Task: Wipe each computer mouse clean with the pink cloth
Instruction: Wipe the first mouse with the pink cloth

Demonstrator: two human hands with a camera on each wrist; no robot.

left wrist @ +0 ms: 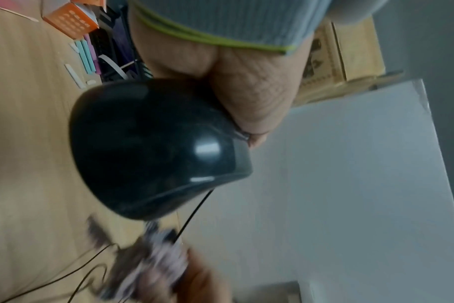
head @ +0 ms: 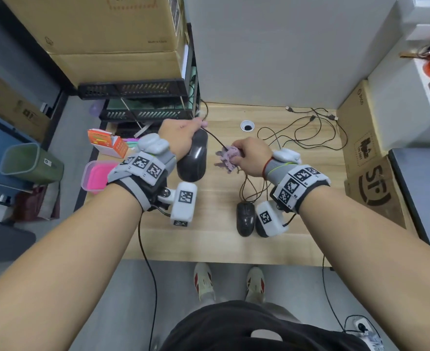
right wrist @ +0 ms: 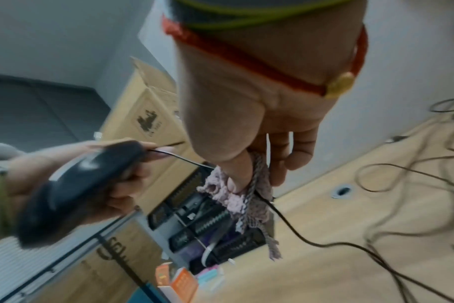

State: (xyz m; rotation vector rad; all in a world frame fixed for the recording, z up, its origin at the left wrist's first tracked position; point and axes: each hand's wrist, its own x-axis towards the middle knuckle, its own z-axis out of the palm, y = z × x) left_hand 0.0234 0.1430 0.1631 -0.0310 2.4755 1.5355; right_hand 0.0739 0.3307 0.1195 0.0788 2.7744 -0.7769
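Wooden desk seen from above, w/ a person's two forearms reaching in. Left hand curls round a black mouse, held up off the desk near its left edge. Right hand sits just beside it, thumb and fingers pinching the bunched pink cloth; the held mouse's thin cable runs from the mouse into that cloth, so the cloth looks closed around the cable.

Step in hand, prob.: wiping the cable of the held mouse. Next move likely calls for keeping the mouse steady while sliding the cloth along the cord, or shifting the cloth to the mouse body.

Count: 2 hands, 1 cloth. Mice: 1 held, 1 second mouse flat on the desk near the front edge; a dark shape beside it, behind the wrist camera, may be a 3rd – can't tell.
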